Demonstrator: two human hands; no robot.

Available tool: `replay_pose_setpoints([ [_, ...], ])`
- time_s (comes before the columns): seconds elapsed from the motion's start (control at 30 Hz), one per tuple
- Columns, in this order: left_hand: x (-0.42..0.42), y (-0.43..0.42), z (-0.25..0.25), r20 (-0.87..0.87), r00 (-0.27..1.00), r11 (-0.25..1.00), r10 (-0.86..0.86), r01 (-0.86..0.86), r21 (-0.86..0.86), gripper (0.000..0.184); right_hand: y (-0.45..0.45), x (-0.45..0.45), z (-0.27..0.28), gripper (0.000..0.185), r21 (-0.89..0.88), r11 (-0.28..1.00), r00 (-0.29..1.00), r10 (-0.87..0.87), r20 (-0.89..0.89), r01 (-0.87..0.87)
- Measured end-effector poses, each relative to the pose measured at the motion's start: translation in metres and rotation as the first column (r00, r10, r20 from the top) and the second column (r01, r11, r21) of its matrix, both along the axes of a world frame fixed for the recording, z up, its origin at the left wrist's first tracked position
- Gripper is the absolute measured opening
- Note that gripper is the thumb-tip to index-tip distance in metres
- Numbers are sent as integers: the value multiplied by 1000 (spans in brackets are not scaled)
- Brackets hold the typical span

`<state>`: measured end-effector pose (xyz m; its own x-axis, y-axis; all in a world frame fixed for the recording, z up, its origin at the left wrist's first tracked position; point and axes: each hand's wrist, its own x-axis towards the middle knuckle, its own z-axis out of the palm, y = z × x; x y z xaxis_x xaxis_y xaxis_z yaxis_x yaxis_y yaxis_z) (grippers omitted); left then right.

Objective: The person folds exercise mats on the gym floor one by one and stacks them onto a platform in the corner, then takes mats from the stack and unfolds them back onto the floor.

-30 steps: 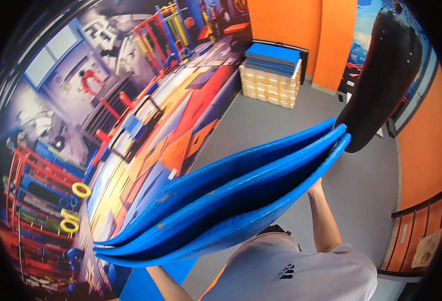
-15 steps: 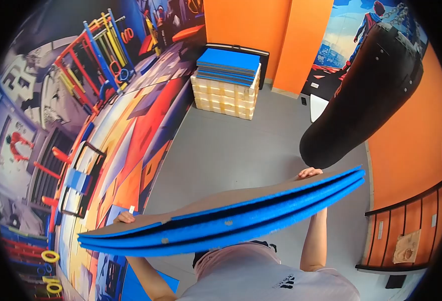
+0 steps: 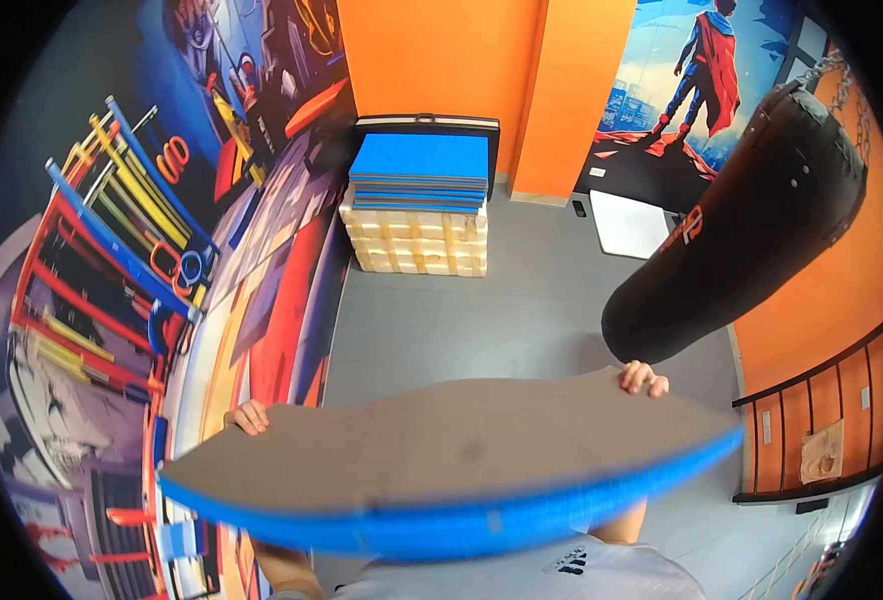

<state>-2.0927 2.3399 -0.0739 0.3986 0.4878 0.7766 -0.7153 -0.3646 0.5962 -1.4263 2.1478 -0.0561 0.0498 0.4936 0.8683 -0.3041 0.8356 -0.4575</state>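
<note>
Black punching bag (image 3: pixel 736 225) to my right, aslant in my view, chains (image 3: pixel 831 75) at its top, orange logo (image 3: pixel 683 229) on its side. White panel (image 3: pixel 629 225) flat on the grey floor (image 3: pixel 531 310), near the bag; small dark object (image 3: pixel 580 208) just beside it, too small for me to identify. Ahead of me, orange wall (image 3: pixel 441 60) and orange pillar (image 3: pixel 568 100); right of the pillar, a red-caped figure (image 3: pixel 713 75) in a mural. Colourful mural (image 3: pixel 286 330) along my left. Far right, dark bars (image 3: pixel 780 440) and a tan sheet (image 3: pixel 821 452) against orange.
</note>
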Motion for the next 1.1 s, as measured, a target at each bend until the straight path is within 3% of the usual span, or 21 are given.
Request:
replay_pose_setpoints([
  [0.07,-7,70,4,-111,978,978,-176,187,91,35,30,-2,7,30,9,1000,999,19,39,-19],
  [0.1,-7,91,3,-132,982,991,-131,127,-39,29,37,-9,9,28,-184,978,994,-102,-37,94],
  [0.17,12,127,9,-192,981,961,-42,-13,-277,23,57,-23,15,24,-549,799,926,-360,-111,245],
  [0.2,24,141,12,-325,938,846,115,-264,-462,26,78,-27,16,28,-652,688,871,-484,-85,319],
  [0.27,55,165,19,-641,713,371,284,-699,-612,43,129,-31,17,38,-813,415,729,-684,17,408],
  [0.3,78,186,32,-650,716,309,253,-697,-647,65,158,-25,15,47,-832,373,755,-650,82,411],
  [0.33,89,209,25,-662,694,366,284,-716,-594,62,184,-15,5,44,-856,262,744,-641,191,446],
  [0.4,96,269,5,-648,761,443,34,-592,-673,51,241,5,-18,39,-883,90,733,-600,321,461],
  [0.53,120,371,-31,-784,619,411,-56,-701,-583,34,365,33,-61,44,-823,-37,737,-422,527,567],
  [0.6,121,415,-46,-880,474,447,-8,-786,-427,30,425,34,-62,47,-660,-157,595,-321,737,734],
  [0.67,130,457,-53,-914,406,425,-12,-825,-372,24,480,36,-57,53,-457,-242,427,-168,889,856],
  [0.77,129,509,-78,-954,288,454,-88,-840,-295,22,545,41,-54,58,-408,-247,431,46,901,879],
  [0.87,135,569,-116,-979,48,487,-198,-862,-141,29,599,49,-61,59,-326,-251,380,209,901,911],
  [1.0,155,675,-177,-992,-125,655,3,-750,97,37,659,68,-97,60,-279,-385,392,257,883,880],
  [1.03,172,703,-165,-983,-182,672,26,-725,152,40,666,68,-107,60,-268,-419,399,266,877,868],
  [1.1,193,772,-163,-989,-140,707,45,-695,131,39,688,67,-117,61,-294,-504,436,190,879,812],
])
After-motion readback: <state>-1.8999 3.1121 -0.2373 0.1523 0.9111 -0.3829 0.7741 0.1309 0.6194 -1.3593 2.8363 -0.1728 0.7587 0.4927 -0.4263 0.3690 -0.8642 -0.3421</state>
